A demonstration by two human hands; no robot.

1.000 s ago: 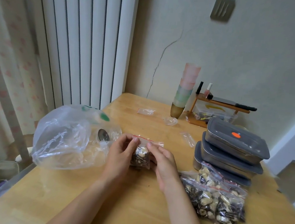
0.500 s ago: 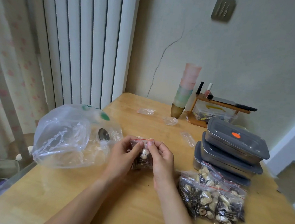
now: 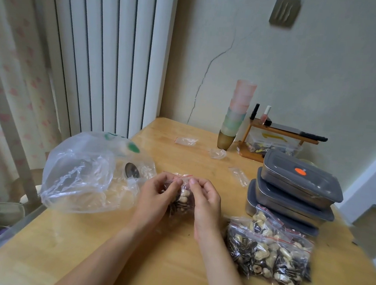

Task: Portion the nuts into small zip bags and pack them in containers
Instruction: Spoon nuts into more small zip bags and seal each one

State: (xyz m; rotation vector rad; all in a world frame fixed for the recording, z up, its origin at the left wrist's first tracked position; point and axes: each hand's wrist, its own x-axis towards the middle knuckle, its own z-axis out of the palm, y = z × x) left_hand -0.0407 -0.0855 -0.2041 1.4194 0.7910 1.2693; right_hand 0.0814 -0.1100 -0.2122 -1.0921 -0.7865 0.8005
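You've got the small zip bag (image 3: 183, 195) of nuts upright btwn both hands over the table (image 3: 109, 249), left hand (image 3: 155, 198) & right hand (image 3: 204, 203) fingertips pinching its red-lined top edge, filled bags (image 3: 268, 251) lying just right, w/ containers (image 3: 291, 192) stacked behind

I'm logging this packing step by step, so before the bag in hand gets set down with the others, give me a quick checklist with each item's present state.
1. Small zip bag filled with nuts: ok.
2. Both hands on its top edge, left hand and right hand pinching at the red strip: ok.
3. Zip closed along its full width: cannot tell, fingers cover it.
4. Filled bags lying together to the right, with bare table beside them: ok.
5. Stacked containers open to receive bags: not ok, lids on.
6. Empty bags left for further portions: ok.
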